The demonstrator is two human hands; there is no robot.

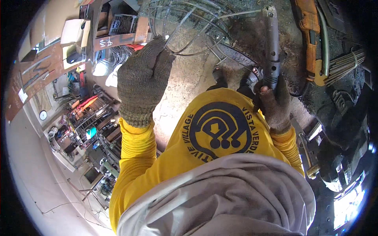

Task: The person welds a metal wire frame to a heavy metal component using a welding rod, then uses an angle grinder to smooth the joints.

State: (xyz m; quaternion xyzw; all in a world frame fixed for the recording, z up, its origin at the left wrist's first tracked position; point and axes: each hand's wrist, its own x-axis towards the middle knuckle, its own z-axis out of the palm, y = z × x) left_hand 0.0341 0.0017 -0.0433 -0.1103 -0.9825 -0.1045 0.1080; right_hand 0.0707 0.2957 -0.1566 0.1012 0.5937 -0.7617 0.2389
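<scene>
A round cage of bent metal rods [181, 26] stands at the top middle. My left hand [142, 80], in a dark knit glove, is closed on the cage's left rim, its fingertips mostly hidden. My right hand [276, 107] wears a similar glove with at least one bare fingertip. It wraps round the lower end of a grey cylindrical welding electrode holder [272, 45], which points up and away from me. From the holder's head a thin welding rod [240, 14] reaches left, and its tip appears close to the cage's bars; whether they touch I cannot tell.
An orange long-bodied power tool [308, 27] lies at the far right, near a tied bundle of thin rods [346, 67]. A rust-brown table [37, 84] with metal pieces is at left, by coiled wire [118, 59]. Cluttered tools and machinery [98, 133] fill the lower left.
</scene>
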